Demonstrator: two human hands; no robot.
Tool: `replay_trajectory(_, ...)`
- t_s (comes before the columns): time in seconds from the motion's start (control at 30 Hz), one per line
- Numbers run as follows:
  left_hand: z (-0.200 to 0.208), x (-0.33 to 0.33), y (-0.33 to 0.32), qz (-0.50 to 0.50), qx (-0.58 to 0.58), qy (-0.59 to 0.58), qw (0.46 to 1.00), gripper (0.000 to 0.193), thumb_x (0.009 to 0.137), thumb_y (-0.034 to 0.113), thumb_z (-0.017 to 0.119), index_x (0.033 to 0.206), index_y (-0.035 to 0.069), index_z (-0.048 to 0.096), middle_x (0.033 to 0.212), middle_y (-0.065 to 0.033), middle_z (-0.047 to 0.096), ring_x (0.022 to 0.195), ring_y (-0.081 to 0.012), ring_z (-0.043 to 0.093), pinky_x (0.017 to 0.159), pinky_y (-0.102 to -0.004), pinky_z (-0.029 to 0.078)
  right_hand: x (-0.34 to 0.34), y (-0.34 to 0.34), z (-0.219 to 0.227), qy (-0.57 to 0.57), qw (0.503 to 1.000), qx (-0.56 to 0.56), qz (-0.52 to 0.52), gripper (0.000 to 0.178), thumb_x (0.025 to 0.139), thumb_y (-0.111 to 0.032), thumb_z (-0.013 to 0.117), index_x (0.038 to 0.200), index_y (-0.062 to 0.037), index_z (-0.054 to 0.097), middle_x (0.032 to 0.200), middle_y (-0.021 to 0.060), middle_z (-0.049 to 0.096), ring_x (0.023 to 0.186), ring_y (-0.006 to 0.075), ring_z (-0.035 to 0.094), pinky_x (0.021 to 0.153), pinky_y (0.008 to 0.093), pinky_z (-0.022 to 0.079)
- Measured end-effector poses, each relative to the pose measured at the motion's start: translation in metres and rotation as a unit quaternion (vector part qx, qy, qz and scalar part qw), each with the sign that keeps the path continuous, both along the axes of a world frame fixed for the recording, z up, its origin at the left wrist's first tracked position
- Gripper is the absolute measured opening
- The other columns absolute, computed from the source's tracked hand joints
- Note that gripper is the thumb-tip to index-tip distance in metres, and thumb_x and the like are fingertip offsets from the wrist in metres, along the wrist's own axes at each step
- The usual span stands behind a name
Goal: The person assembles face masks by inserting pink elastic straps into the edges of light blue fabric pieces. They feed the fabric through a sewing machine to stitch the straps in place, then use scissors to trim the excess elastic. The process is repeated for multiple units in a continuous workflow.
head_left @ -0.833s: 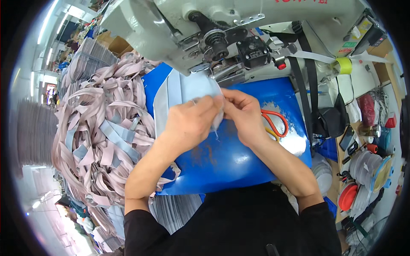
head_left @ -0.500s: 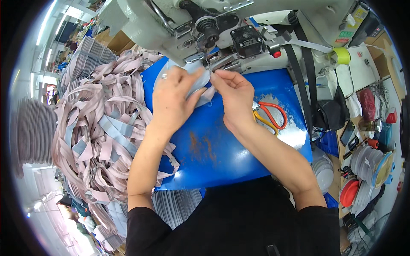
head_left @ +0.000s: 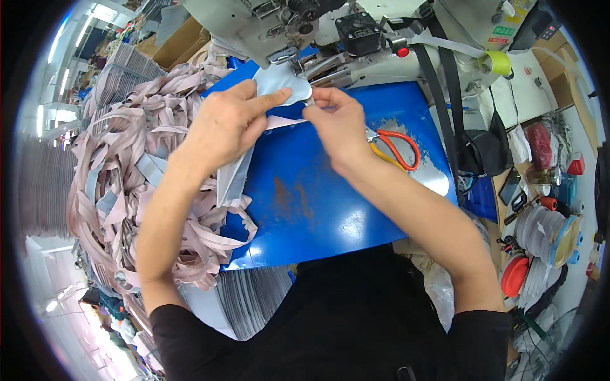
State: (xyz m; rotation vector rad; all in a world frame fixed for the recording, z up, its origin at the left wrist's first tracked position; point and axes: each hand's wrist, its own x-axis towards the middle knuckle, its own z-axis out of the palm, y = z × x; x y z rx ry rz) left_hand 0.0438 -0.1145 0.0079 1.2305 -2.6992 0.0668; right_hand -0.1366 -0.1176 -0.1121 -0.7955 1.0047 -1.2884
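Note:
A light blue fabric piece [head_left: 277,84] with a rounded edge lies under the needle area of a sewing machine [head_left: 289,28]. My left hand [head_left: 230,124] rests on its left part, index finger stretched over the cloth and thumb apart; the other fingers are partly hidden. At the right edge of the same cloth, my right hand [head_left: 338,120] pinches the border between thumb and fingers. A narrow pale pink strip [head_left: 284,122] runs from those fingertips toward my left hand. Below my left wrist, a long pale grey fabric length [head_left: 234,179] hangs over the blue work surface [head_left: 330,203].
Red-and-yellow-handled scissors [head_left: 400,149] lie right of my right hand. A tangled heap of pink and blue strips [head_left: 146,171] fills the left side. Black straps [head_left: 445,101] hang beside the machine. Farther right, a shelf holds spools, a red disc [head_left: 515,277] and a phone [head_left: 510,184].
My left hand has moved left, uncovering more of the light blue fabric and the grey length below it. My right hand still pinches the edge. The whole view has shifted slightly.

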Motion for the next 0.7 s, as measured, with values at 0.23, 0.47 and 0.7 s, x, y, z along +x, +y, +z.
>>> replay_trajectory(0.23,0.026,-0.011,-0.008,-0.047,0.022,-0.085,0.995,0.048,0.081,0.003,0.071,0.128,0.009,0.074,0.083,-0.0137,0.058,0.068,-0.0328,0.063,0.061,-0.0433,0.051,-0.035,0.001,0.024,0.016,0.988,0.072,0.133,0.031,0.089,-0.013,0.077,0.117,0.0010,0.078,0.088,0.0025,0.072,0.075,0.0076,0.063,0.060,0.0240,0.050)
replay_trajectory(0.47,0.019,-0.032,-0.006,0.002,-0.026,-0.165,0.986,0.041,0.082,0.008,0.073,0.123,0.002,0.073,0.088,-0.0134,0.062,0.070,-0.0319,0.069,0.062,-0.0426,0.057,-0.020,-0.012,0.023,-0.058,0.989,0.092,0.095,0.025,0.093,-0.016,0.079,0.113,-0.0006,0.078,0.094,0.0056,0.077,0.082,0.0119,0.071,0.064,0.0274,0.056)
replay_trajectory(0.7,0.006,-0.043,-0.001,0.045,-0.051,-0.181,0.981,0.043,0.083,0.008,0.073,0.126,-0.001,0.070,0.091,-0.0134,0.064,0.066,-0.0317,0.070,0.060,-0.0416,0.058,-0.020,-0.014,0.020,-0.071,0.988,0.095,0.097,0.026,0.093,-0.017,0.080,0.112,-0.0006,0.077,0.097,0.0050,0.077,0.087,0.0135,0.073,0.070,0.0314,0.058)
